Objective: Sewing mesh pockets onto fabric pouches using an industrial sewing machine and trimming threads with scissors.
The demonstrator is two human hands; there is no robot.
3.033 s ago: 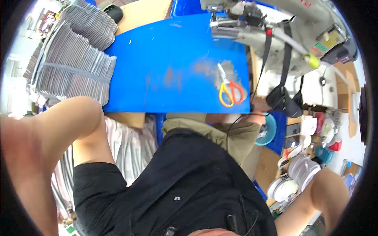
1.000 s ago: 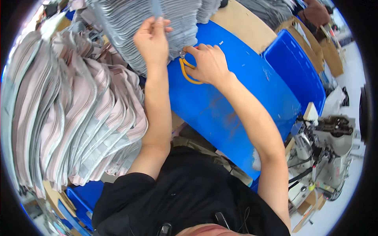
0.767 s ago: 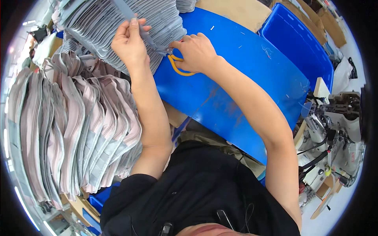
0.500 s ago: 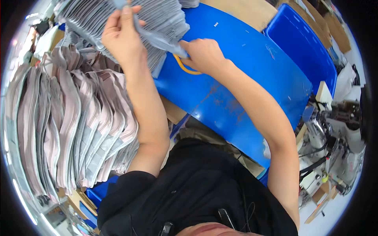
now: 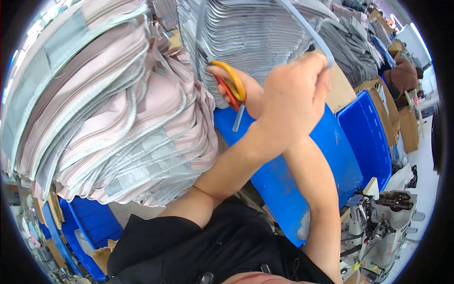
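Observation:
My left hand (image 5: 298,87) crosses over my right wrist, its fingers closed on a pale grey fabric strip (image 5: 309,31) that runs up to the top edge. Below and left of it, my right hand (image 5: 250,90) grips scissors (image 5: 232,79) with a yellow and a red handle. Their blades point up toward the grey stack and are hard to make out. A short grey strip end (image 5: 239,118) hangs beside the handles. Right beside the scissors rises a large pile of pink and grey fabric pieces (image 5: 142,109) with zippers and pale edging. Behind my hands is a stack of grey folded pieces (image 5: 255,40).
A blue table (image 5: 340,151) lies under my arms, with a blue bin (image 5: 366,137) at its right. Sewing machinery (image 5: 388,222) stands at the lower right. Another blue bin (image 5: 97,220) is at the lower left, and cardboard boxes (image 5: 409,128) are at the far right.
My left hand has swung right across my right arm, pulling the strip along. My right hand with the scissors now lies left of it. The view has shifted, and the pink pile fills more of the left.

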